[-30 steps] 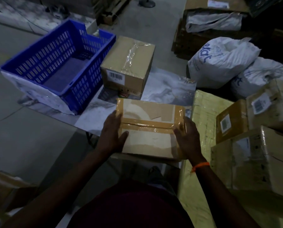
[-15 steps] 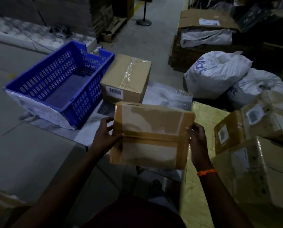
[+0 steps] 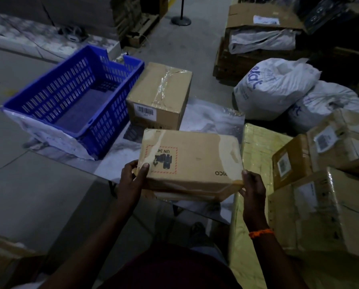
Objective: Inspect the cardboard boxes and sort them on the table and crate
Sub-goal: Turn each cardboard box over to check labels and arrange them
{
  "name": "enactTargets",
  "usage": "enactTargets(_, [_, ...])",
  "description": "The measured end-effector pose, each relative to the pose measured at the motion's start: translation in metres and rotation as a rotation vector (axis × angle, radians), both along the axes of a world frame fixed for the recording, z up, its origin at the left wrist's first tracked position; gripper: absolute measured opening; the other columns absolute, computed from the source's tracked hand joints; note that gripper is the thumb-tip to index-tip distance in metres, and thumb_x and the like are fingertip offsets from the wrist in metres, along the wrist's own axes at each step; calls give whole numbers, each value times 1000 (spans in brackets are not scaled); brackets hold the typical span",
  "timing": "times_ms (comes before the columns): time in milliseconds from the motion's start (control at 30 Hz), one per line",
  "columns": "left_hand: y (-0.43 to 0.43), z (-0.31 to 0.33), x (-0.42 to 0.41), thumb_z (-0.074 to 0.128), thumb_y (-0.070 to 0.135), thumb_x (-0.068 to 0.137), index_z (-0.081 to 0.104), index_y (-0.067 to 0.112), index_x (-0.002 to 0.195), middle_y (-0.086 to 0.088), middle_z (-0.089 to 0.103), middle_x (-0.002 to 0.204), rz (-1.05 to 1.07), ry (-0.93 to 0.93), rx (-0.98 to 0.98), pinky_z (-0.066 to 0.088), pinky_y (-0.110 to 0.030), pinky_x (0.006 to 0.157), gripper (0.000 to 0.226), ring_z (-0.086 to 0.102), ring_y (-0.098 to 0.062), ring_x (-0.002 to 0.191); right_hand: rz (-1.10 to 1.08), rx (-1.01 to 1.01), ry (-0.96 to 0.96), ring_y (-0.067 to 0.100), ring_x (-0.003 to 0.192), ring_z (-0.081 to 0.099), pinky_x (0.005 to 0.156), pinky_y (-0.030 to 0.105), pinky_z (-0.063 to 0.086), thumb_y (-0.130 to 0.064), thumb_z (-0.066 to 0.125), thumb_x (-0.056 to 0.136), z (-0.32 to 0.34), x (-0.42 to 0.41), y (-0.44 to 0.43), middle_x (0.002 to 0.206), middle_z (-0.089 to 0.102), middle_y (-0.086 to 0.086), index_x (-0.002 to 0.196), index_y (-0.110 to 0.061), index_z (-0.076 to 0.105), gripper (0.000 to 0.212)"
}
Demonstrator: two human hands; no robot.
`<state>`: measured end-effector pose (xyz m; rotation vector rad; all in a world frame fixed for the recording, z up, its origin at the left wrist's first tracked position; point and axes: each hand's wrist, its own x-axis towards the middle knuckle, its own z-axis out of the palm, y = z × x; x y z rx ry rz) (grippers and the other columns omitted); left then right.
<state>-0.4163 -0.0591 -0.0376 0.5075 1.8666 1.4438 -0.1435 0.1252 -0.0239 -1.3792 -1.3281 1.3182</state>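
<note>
I hold a flat cardboard box (image 3: 195,161) above the near edge of the table (image 3: 207,119). A red-bordered battery label faces up on it. My left hand (image 3: 132,178) grips its left end, thumb on top. Its right corner sits pinched in my right hand (image 3: 251,184). A taller taped cardboard box (image 3: 159,94) with a barcode sticker stands on the table behind it. To its left the blue plastic crate (image 3: 38,101) sits with nothing inside.
Several stacked cardboard boxes (image 3: 324,205) crowd the right side on a yellow wrapped bundle (image 3: 255,147). Two white sacks (image 3: 278,86) lie on the floor beyond. A pallet of flattened cartons (image 3: 264,38) and a stand base (image 3: 181,20) are further back.
The box has been turned over in both hands: the taped face seen earlier has rotated away and the side with the battery label now faces up.
</note>
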Motion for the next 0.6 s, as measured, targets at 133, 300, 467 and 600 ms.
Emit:
enactTargets(133, [1,15,1,62,69,86,37,26,149,-4,47,150,-8,114,-17,52,-35,95,80,53,-19,132,-6,179,-217,16,104,62,94,49,54,-35,69,97,14,-3,-3,114,68,4,114,-25,65,20])
enactTargets(300, [31,46,-2,53,47,98,39,18,151,-8,39,157,-209,863,15,36,-46,113,62,35,-23,145,275,645,-503,10,129,51,108,12,36,-25,61,103,32,-37,3,144,58,11,141,-5,57,43])
enactTargets(467, [86,42,11,25,49,103,29,17,158,-7,21,167,-636,1182,-292,11,-55,123,64,14,-27,155,740,729,-898,32,157,24,124,52,25,-51,26,101,26,-95,7,167,30,17,159,-7,35,74])
enactTargets(600, [87,31,12,10,53,101,29,16,159,-8,23,167,-654,1253,-323,13,-51,123,71,20,-28,154,782,749,-1020,28,159,18,125,52,16,-53,14,102,20,-98,11,171,24,10,162,-13,28,74])
